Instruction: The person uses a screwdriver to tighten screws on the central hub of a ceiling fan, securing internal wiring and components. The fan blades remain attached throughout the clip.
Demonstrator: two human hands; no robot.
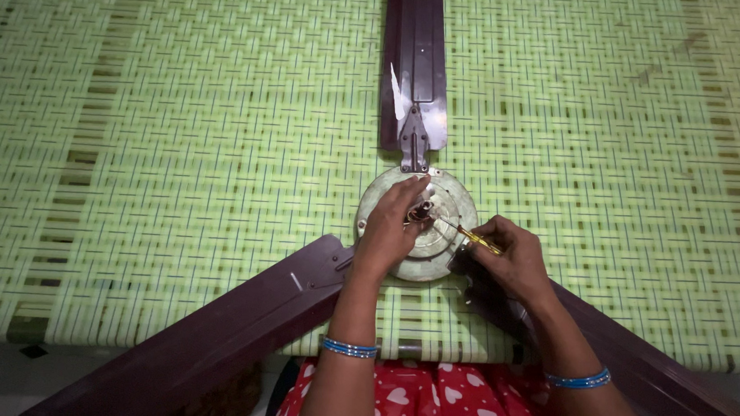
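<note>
A ceiling fan lies on a green woven cot. Its round pale motor housing (449, 198) sits in the middle with three dark maroon blades: one pointing away (414, 56), one toward the lower left (185, 345), one toward the lower right (643, 362). My left hand (387, 228) rests on the housing, fingertips at the central hub (424, 210). My right hand (509, 256) grips a small yellow-handled screwdriver (475, 235), whose tip points into the hub.
The green woven cot surface (176, 142) spreads all around the fan. Its near edge (101, 332) runs just above my lap, where red cloth with white hearts (411, 397) shows. Blue bangles sit on both wrists.
</note>
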